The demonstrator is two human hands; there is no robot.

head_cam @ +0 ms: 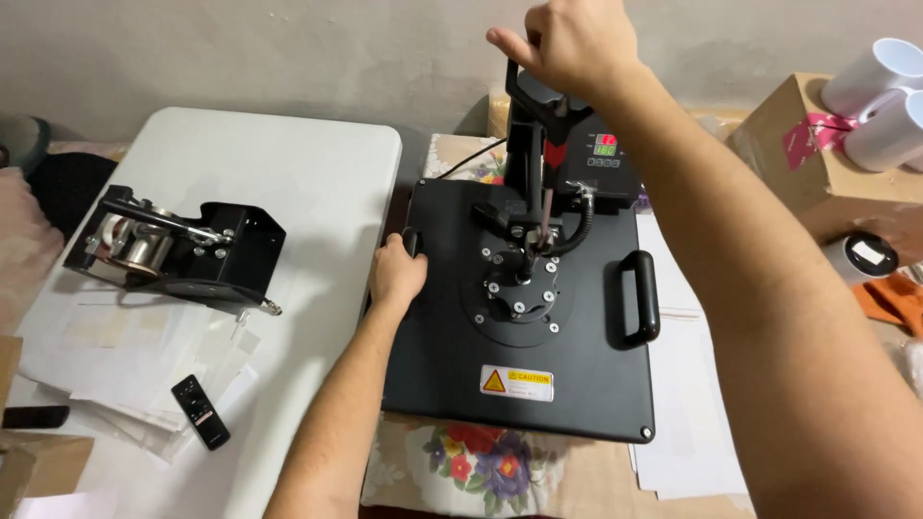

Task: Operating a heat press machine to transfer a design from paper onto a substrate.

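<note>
A black heat press (pixel 577 384) with a flat square top plate sits in front of me on a floral cloth. My left hand (pixel 396 274) grips the small handle on the plate's left edge. My right hand (pixel 569 40) is closed around the top of the press's upright lever (pixel 532 96) at the back. A second black handle (pixel 641 296) on the plate's right side is untouched. A control box with a lit display (pixel 604 159) stands behind the lever.
A white folding table (pixel 279 163) on the left carries a black mug press attachment (pixel 178 250), loose white sheets and a small black remote (pixel 200 411). At the right, white mugs (pixel 880 96) rest on a cardboard box (pixel 817 154); more paper lies beside the press.
</note>
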